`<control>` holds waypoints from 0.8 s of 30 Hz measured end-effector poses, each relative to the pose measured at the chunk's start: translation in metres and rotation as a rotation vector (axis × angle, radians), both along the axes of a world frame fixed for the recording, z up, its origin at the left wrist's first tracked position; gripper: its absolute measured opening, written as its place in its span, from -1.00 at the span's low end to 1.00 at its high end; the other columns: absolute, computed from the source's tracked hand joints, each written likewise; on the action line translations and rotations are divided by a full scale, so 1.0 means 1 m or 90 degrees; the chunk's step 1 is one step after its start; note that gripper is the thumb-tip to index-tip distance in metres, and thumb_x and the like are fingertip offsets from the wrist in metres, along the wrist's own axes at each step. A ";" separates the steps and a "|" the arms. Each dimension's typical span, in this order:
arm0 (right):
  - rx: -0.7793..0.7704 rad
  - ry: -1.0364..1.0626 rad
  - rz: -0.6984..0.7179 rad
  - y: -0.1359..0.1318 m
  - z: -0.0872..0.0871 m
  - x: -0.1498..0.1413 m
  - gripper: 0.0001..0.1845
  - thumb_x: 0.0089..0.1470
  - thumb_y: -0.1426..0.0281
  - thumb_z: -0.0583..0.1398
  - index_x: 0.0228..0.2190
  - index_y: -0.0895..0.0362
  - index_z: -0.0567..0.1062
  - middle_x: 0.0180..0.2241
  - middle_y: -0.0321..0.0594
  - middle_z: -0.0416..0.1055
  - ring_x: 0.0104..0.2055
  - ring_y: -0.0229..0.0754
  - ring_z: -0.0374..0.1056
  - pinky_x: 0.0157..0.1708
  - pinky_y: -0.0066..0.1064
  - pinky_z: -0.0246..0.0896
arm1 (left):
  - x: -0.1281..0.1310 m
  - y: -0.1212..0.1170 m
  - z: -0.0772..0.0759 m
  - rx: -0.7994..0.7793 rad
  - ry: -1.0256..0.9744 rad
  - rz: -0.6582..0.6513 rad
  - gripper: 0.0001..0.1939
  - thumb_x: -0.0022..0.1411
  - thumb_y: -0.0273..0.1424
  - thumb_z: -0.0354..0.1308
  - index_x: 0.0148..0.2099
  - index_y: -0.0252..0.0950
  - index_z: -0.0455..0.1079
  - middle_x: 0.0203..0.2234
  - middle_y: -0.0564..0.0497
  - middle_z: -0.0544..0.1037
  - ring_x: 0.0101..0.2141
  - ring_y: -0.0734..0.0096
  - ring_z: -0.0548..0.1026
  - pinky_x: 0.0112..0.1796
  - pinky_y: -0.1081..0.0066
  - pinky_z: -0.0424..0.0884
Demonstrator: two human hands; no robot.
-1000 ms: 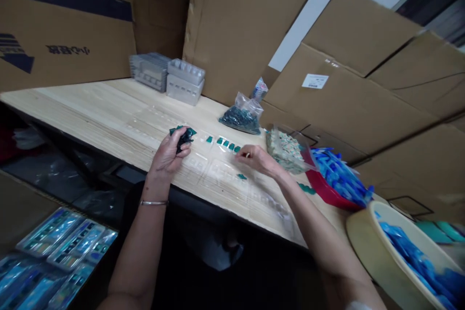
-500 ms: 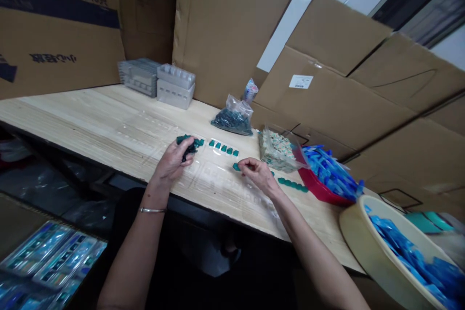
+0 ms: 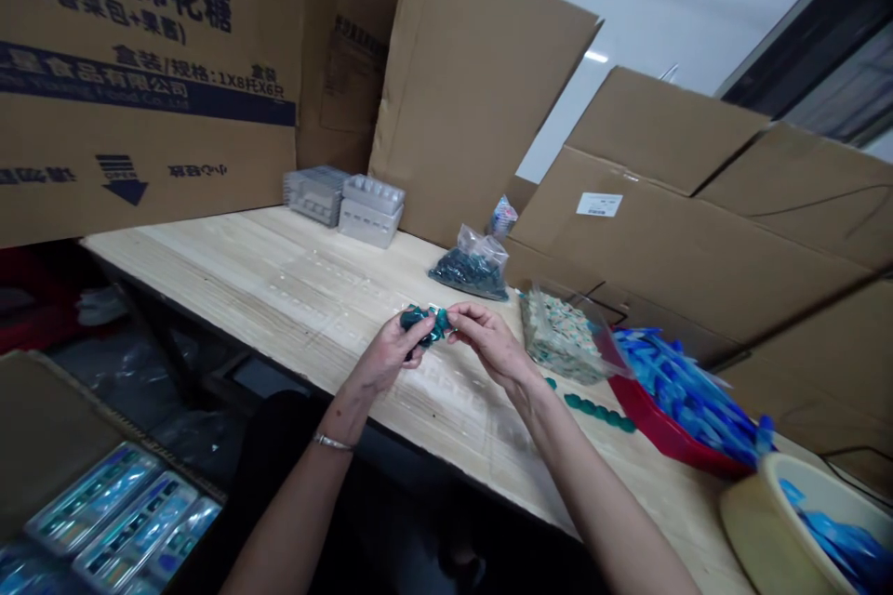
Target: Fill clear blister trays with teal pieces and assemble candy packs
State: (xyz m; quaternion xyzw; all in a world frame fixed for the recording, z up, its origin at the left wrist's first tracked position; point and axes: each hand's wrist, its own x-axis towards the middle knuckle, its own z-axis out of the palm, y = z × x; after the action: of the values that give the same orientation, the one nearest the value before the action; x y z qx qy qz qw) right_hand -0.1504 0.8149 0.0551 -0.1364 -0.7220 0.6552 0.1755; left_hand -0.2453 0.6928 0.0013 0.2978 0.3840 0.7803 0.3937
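My left hand (image 3: 391,349) is closed around a bunch of small dark green packets (image 3: 414,320) over the table. Right beside it, the thumb and fingers of my right hand (image 3: 488,342) pinch a green packet (image 3: 441,319) at the edge of that bunch. Whether this packet is free of the others I cannot tell. Beneath and around the hands lie clear plastic trays (image 3: 446,395), hard to make out against the wood. To the right of my right wrist, a row of green packets (image 3: 600,412) lies on the table.
Behind the hands stand a bag of dark green packets (image 3: 469,273) and stacked clear trays (image 3: 369,221). Rightward are a clear box of small pale packets (image 3: 558,335), a red basin (image 3: 646,414) of blue packets and a cream tub (image 3: 760,521). A carton with filled trays (image 3: 104,502) sits lower left.
My right hand has moved left from over the tray to the bunch in my left hand. The view has shifted, and the short row of green packets behind the hands is no longer visible.
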 end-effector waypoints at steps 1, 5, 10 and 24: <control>-0.008 -0.012 0.017 -0.001 0.000 -0.002 -0.76 -0.12 0.25 0.28 -0.43 0.18 0.48 -0.49 -0.30 0.39 -0.51 -0.36 0.25 -0.42 -0.47 0.19 | -0.001 -0.001 0.001 0.003 -0.001 -0.002 -0.66 0.04 -0.19 0.21 -0.25 -0.37 0.32 -0.51 0.10 0.30 -0.69 0.79 0.10 -0.71 0.64 -0.06; 0.086 -0.014 -0.016 -0.008 0.001 -0.009 -0.75 -0.09 0.24 0.24 -0.45 0.19 0.46 -0.55 -0.31 0.34 -0.53 -0.35 0.22 -0.47 -0.47 0.16 | -0.003 -0.001 0.000 0.005 -0.019 -0.001 -0.63 0.01 -0.19 0.23 -0.25 -0.36 0.33 -0.50 0.09 0.34 -0.70 0.79 0.11 -0.71 0.64 -0.07; 0.257 -0.017 -0.070 -0.014 0.004 -0.013 -0.76 -0.02 0.24 0.16 -0.43 0.19 0.41 -0.56 -0.31 0.32 -0.55 -0.32 0.24 -0.49 -0.45 0.17 | -0.002 0.000 -0.002 0.018 -0.049 0.012 -0.63 -0.02 -0.18 0.25 -0.26 -0.35 0.31 -0.52 0.10 0.35 -0.71 0.80 0.10 -0.71 0.64 -0.09; 0.023 0.001 -0.002 -0.003 -0.007 -0.021 -0.73 -0.07 0.21 0.22 -0.43 0.17 0.37 -0.61 -0.35 0.35 -0.58 -0.36 0.23 -0.51 -0.49 0.14 | -0.008 -0.004 -0.004 0.032 -0.036 0.033 -0.65 0.00 -0.18 0.23 -0.30 -0.32 0.27 -0.54 0.15 0.29 -0.71 0.79 0.09 -0.71 0.65 -0.09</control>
State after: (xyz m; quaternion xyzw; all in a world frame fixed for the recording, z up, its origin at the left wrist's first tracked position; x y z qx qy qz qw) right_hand -0.1715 0.8124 0.0481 -0.1337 -0.7334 0.6418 0.1799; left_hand -0.2535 0.6891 -0.0024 0.2755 0.3604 0.8079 0.3762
